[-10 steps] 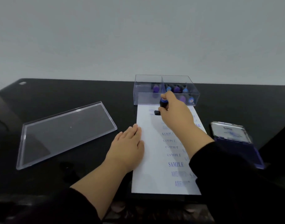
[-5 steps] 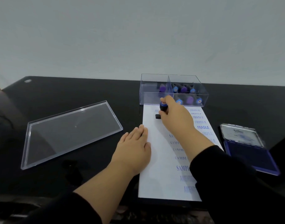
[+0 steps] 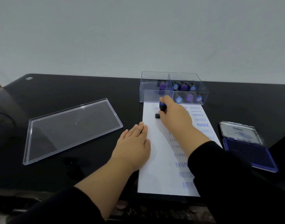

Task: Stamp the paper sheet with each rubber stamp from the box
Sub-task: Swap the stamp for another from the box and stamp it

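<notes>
The stamp (image 3: 161, 109) looks small, light and stiff: a dark barrel with a blue cap and a black block at the foot. The barrel is the natural place to take it, and that is where the right hand (image 3: 175, 118) grips it, fingers curled round it and the thumb near the cap. Its foot sits on the paper sheet (image 3: 156, 159) at the far left corner, just before the clear box (image 3: 174, 92). The sheet is thin and could slide on the dark table (image 3: 74, 88). The left hand (image 3: 133, 145) lies flat, fingers straight, pressing its left edge.
</notes>
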The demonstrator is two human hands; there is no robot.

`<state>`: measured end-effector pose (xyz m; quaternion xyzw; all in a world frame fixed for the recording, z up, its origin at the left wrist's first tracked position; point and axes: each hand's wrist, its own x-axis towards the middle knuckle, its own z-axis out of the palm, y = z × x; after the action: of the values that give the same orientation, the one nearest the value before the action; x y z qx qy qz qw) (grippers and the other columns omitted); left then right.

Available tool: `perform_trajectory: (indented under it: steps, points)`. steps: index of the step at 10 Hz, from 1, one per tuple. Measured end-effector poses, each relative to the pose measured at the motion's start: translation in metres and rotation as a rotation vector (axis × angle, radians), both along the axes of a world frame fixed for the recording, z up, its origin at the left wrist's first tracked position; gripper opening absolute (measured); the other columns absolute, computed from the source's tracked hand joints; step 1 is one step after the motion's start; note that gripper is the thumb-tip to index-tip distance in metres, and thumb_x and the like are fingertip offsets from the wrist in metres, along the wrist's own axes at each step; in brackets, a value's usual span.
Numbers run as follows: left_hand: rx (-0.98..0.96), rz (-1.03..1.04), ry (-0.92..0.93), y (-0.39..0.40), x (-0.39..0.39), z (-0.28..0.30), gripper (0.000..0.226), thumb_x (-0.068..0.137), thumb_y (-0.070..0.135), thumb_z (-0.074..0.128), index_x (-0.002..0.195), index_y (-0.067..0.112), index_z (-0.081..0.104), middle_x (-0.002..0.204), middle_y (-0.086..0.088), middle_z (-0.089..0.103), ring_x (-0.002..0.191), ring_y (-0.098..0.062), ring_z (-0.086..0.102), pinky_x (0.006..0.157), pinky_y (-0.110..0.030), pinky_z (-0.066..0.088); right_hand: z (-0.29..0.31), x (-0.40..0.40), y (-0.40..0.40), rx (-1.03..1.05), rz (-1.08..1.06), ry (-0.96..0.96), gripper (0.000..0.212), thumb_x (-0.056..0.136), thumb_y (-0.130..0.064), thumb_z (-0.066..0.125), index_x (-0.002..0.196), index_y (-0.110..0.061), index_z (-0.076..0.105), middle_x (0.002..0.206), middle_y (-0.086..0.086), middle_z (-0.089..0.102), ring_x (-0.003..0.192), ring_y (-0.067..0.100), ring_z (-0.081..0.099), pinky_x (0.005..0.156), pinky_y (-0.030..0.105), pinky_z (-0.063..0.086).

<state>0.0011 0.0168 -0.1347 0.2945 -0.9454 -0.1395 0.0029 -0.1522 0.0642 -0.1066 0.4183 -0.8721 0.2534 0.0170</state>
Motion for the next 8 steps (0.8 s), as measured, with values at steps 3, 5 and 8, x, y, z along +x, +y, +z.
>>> perform_trajectory:
  steps: [3,5,8]
  points:
    - [0.001,-0.006,-0.022,-0.0002,0.0004,0.0006,0.053,0.103,0.032,0.015,0.152,0.022,-0.002,0.159,0.007,-0.008,0.146,-0.008,-0.007,0.116,-0.028,-0.005,-0.002,-0.0008,-0.0005,-0.045,0.023,-0.027,0.035,0.095,-0.021,0.05,0.129,-0.024,0.042,0.105,0.005,0.062,0.083,0.019,0.052,0.066,0.029,0.044]
    - [0.0,-0.011,-0.035,-0.0006,-0.0002,0.0007,0.053,0.103,0.033,0.014,0.152,0.022,-0.003,0.159,0.007,-0.009,0.146,-0.008,-0.007,0.116,-0.028,-0.006,-0.0018,0.0025,-0.0003,-0.015,0.036,0.024,0.027,0.097,-0.019,0.047,0.124,-0.019,0.042,0.1,0.007,0.062,0.077,0.018,0.051,0.06,0.027,0.038]
    - [0.002,0.001,-0.008,0.0002,0.0,-0.0005,0.053,0.103,0.031,0.015,0.152,0.021,-0.001,0.159,0.007,-0.008,0.146,-0.009,-0.006,0.117,-0.028,-0.005,-0.0048,0.0002,0.002,-0.068,0.028,0.003,0.03,0.095,-0.021,0.05,0.125,-0.021,0.044,0.092,0.002,0.059,0.075,0.018,0.05,0.061,0.025,0.035]
